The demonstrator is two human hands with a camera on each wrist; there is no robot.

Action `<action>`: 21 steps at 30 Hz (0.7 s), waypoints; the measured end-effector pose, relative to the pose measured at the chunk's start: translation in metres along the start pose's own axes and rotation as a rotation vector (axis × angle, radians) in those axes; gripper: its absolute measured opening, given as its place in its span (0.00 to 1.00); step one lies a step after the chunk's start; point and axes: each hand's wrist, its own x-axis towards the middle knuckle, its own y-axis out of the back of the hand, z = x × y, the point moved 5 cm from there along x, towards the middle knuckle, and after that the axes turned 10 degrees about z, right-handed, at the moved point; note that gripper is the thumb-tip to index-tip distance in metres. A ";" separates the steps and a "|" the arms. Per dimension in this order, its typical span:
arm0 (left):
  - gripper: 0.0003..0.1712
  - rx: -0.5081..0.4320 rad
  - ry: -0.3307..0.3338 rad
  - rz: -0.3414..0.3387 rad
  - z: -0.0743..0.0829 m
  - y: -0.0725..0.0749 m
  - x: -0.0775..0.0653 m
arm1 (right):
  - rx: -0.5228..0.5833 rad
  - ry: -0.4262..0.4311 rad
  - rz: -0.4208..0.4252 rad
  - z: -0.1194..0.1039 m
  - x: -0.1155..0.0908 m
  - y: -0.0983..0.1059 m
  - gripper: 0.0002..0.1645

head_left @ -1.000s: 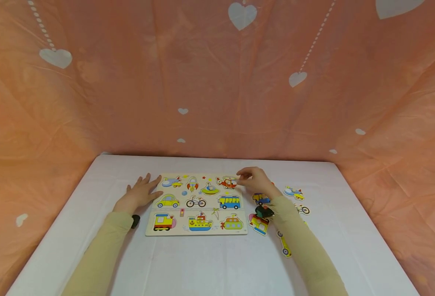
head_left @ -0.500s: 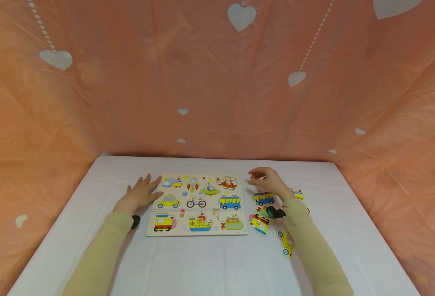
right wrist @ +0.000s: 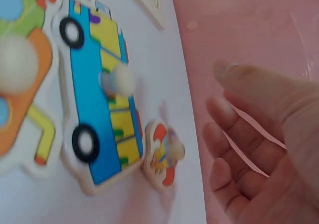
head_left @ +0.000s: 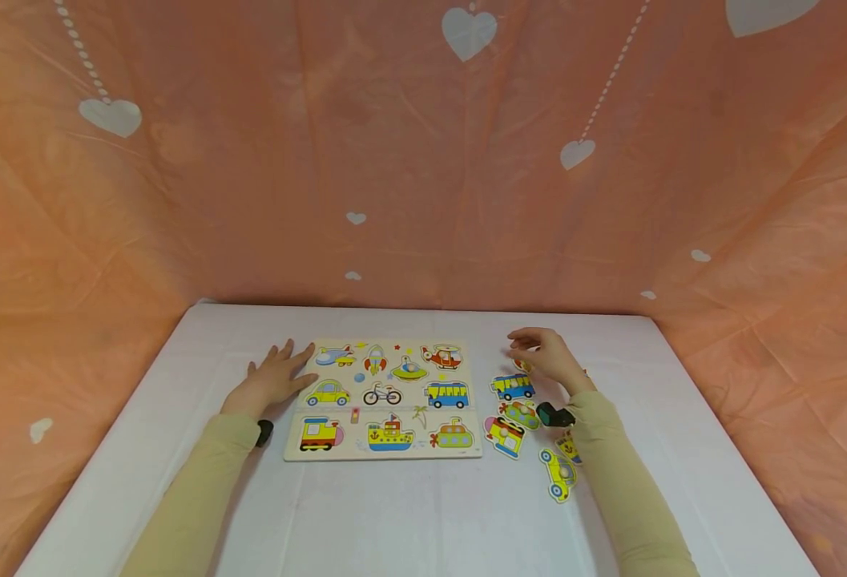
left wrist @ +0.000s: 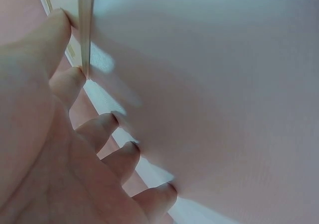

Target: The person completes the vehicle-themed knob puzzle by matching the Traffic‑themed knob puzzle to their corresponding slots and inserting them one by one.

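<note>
My left hand (head_left: 272, 378) lies with spread fingers at the left edge of a wooden vehicle puzzle board (head_left: 387, 445). Its thumb and forefinger touch the board's edge in the left wrist view. A red helicopter piece (head_left: 437, 357) sits at the board's upper right. Beyond the right edge, my right hand (head_left: 546, 353) hovers with loosely bent fingers, holding nothing. Under and near it lie a knobbed blue bus piece (right wrist: 82, 92) and a small rocket piece (right wrist: 160, 159). A green submarine piece (head_left: 520, 414) lies below the bus.
A train piece (head_left: 505, 437), a yellow car piece (head_left: 553, 473) and a ship piece (head_left: 569, 449) lie nearer on the white table (head_left: 387, 521). The right forearm partly covers the pieces. A pink curtain (head_left: 409, 160) hangs behind the table.
My right hand has moved to the right, away from the helicopter and the board, uncovering the bus, submarine and car pieces. The left hand has stayed in place.
</note>
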 end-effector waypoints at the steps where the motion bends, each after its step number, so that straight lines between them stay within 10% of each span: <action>1: 0.42 -0.001 0.000 -0.001 0.000 0.000 0.000 | -0.003 -0.007 0.006 0.003 0.000 0.002 0.21; 21: 0.41 -0.003 0.001 0.006 -0.001 -0.001 0.000 | 0.026 -0.109 0.017 0.035 -0.007 0.016 0.21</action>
